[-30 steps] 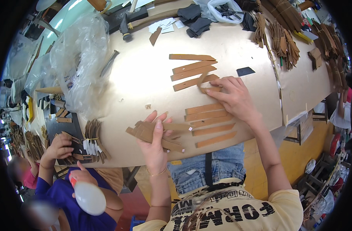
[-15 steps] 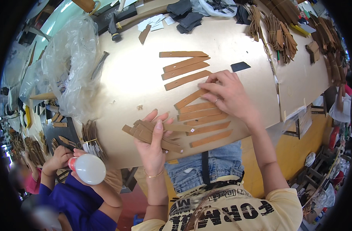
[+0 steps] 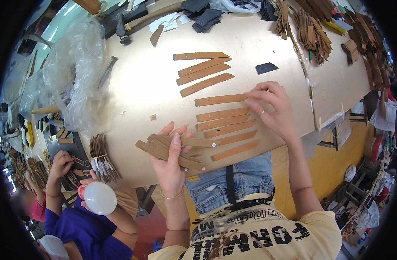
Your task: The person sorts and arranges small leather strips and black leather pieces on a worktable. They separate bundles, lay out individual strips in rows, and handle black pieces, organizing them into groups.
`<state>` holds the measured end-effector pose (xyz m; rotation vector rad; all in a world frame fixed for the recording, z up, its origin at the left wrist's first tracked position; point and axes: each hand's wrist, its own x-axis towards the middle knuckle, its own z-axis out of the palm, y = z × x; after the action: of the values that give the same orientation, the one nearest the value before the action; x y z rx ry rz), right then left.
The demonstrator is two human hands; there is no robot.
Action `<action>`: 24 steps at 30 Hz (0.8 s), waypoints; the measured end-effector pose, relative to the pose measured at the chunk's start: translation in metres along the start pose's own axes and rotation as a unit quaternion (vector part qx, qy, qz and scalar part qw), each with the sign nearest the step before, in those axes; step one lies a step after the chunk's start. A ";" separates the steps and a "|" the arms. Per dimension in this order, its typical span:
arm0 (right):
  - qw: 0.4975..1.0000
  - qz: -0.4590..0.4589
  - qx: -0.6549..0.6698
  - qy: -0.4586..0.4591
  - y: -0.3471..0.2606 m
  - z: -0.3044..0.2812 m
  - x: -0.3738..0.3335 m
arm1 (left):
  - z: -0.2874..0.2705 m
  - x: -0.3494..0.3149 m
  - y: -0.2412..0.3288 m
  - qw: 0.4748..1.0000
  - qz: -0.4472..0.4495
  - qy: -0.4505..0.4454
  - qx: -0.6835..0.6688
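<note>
Left hand [image 3: 172, 154]: closed on a fanned stack of brown strips [image 3: 157, 146], thumb laid across the top, held low over the near edge of the surface [image 3: 135, 93]. To its right, five strips [image 3: 234, 128] lie in a slanting column, spaced unevenly, two of them near touching. Just beyond: single strip [image 3: 218, 100], lying nearly level. Right hand [image 3: 270, 105]: thumb and index finger drawn together at that strip's right end; cannot tell whether it is gripped or let go. At left, co-worker's hand [image 3: 62, 164] near a banded bundle [image 3: 104, 158].

Farther out: four strips [image 3: 203, 74] angled together; dark slanted piece [image 3: 266, 68] to their right. Crumpled clear plastic [image 3: 72, 82] at left. Far side: hammer [image 3: 122, 30], white slips [image 3: 167, 20], black pieces [image 3: 207, 21], more brown bundles [image 3: 309, 32] at right.
</note>
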<state>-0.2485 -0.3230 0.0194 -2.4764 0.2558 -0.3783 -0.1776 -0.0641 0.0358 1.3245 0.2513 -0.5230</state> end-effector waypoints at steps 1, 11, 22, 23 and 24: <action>1.000 -0.015 -0.008 -0.014 0.000 -0.003 -0.004 | 0.001 0.000 0.000 1.000 0.013 -0.009 -0.003; 0.906 0.141 0.388 -0.095 -0.056 0.013 -0.073 | 0.021 -0.027 -0.014 0.989 -0.047 -0.138 -0.019; 0.720 0.292 0.614 -0.135 -0.053 0.007 -0.116 | 0.017 -0.054 -0.038 0.989 -0.085 -0.117 0.019; 0.691 0.290 0.648 -0.132 -0.049 0.007 -0.115 | 0.017 -0.053 -0.037 0.991 -0.077 -0.113 0.005; 0.661 0.287 0.681 -0.129 -0.046 0.006 -0.113 | 0.018 -0.052 -0.035 0.991 -0.068 -0.113 -0.016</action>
<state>-0.3490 -0.2526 0.0194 -0.8310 0.4067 0.1008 -0.2421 -0.0754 0.0343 1.2098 0.1622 -0.7758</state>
